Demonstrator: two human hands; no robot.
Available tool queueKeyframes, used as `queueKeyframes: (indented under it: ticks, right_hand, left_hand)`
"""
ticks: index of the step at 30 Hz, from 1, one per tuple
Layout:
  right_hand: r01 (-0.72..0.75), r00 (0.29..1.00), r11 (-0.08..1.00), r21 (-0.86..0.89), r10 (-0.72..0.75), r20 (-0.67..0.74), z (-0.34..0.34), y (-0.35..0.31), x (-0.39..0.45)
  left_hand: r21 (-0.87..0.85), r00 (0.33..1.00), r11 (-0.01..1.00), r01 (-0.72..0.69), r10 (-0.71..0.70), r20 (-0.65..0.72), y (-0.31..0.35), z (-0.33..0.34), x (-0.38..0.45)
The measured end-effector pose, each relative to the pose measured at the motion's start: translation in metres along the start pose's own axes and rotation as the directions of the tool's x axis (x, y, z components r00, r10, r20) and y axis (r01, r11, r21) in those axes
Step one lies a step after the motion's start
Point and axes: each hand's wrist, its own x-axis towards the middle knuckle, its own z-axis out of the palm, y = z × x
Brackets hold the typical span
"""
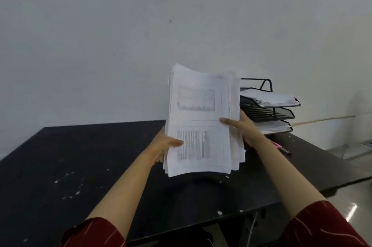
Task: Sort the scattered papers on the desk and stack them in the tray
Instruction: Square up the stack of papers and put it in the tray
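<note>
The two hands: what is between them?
In the head view, the paper stack lies between the left hand and the right hand; both grip its edges above the desk.

Bare white wall (141, 25); glossy pale floor (350, 206).

— What colours are showing on the papers (203, 122)?
— White, carrying grey printed tables and text.
— And the desk (80, 156)?
— Black, wearing white flecks. The tray (281, 113) is showing black wire; the sleeves (326, 226) are showing dark red with thin white strokes.
</note>
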Motion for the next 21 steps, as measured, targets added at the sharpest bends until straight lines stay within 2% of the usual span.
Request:
queueKeyframes:
  ticks: [2, 5, 9, 12, 16, 18, 21]
  right_hand:
    - [0.119, 0.992, 0.991, 0.060, -0.116, -0.052, 0.024, -0.011, 0.007]
    - [0.203, 0.979, 0.973, 0.114, -0.198, -0.053, 0.049, -0.020, 0.019]
    - [0.144, 0.989, 0.983, 0.116, -0.147, 0.015, 0.073, -0.012, 0.026]
    - [0.158, 0.987, 0.971, 0.179, -0.160, -0.002, 0.084, -0.009, 0.029]
    - [0.222, 0.972, 0.963, 0.149, -0.231, 0.043, 0.094, -0.014, 0.031]
    - [0.219, 0.972, 0.964, 0.148, -0.229, 0.055, 0.095, -0.012, 0.030]
    - [0.188, 0.980, 0.951, 0.246, -0.197, 0.014, 0.090, -0.003, 0.028]
  left_hand:
    - [0.045, 0.988, 0.995, -0.092, 0.096, -0.118, 0.005, -0.014, 0.001]
    - [0.056, 0.970, 0.985, -0.160, 0.168, -0.177, 0.012, -0.037, -0.001]
    - [-0.002, 0.925, 0.951, -0.309, 0.300, -0.234, 0.027, -0.058, -0.009]
    - [-0.052, 0.881, 0.920, -0.388, 0.353, -0.316, 0.042, -0.061, -0.009]
    - [0.032, 0.863, 0.897, -0.441, 0.434, -0.259, 0.055, -0.050, -0.001]
    - [0.056, 0.847, 0.902, -0.427, 0.421, -0.325, 0.054, -0.047, 0.001]
    - [0.096, 0.767, 0.884, -0.458, 0.447, -0.461, 0.051, -0.049, 0.001]
